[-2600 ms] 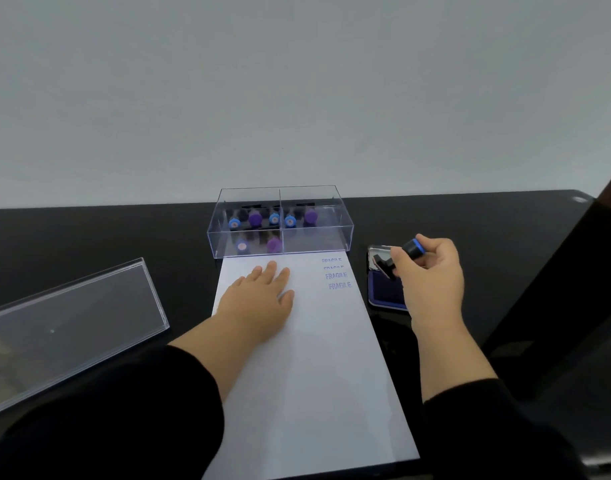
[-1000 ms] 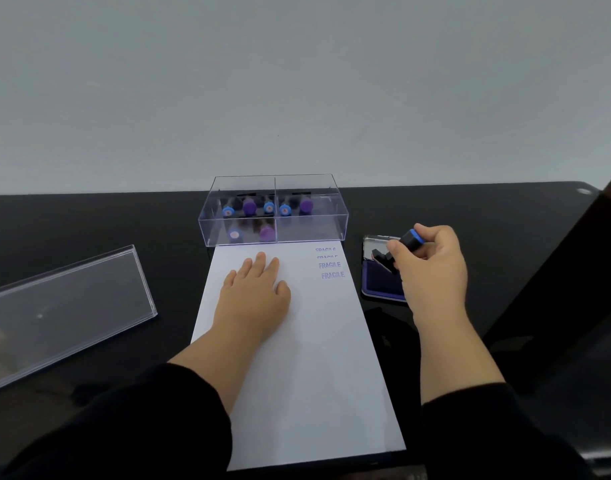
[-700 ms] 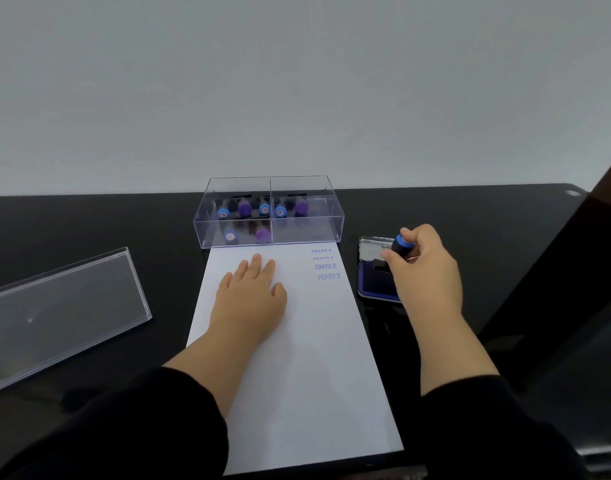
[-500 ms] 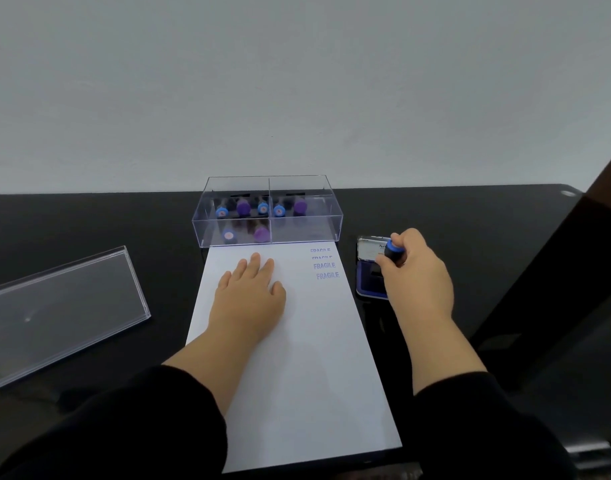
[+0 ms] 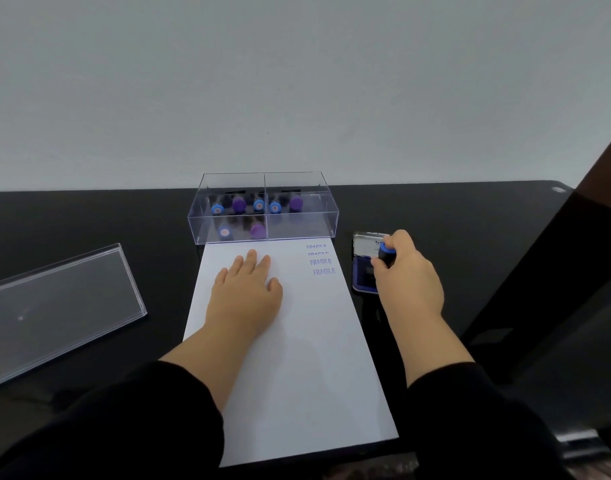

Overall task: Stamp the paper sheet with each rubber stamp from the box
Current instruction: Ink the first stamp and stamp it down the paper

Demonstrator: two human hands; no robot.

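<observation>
Black table [image 5: 89, 220] bare left of paper sheet [image 5: 297, 358], beyond lid [image 5: 54, 306].

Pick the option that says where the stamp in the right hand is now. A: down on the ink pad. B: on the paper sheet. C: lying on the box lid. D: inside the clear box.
A: the right hand grips the blue-topped stamp with its lower end on the ink pad, right of the paper sheet.
</observation>
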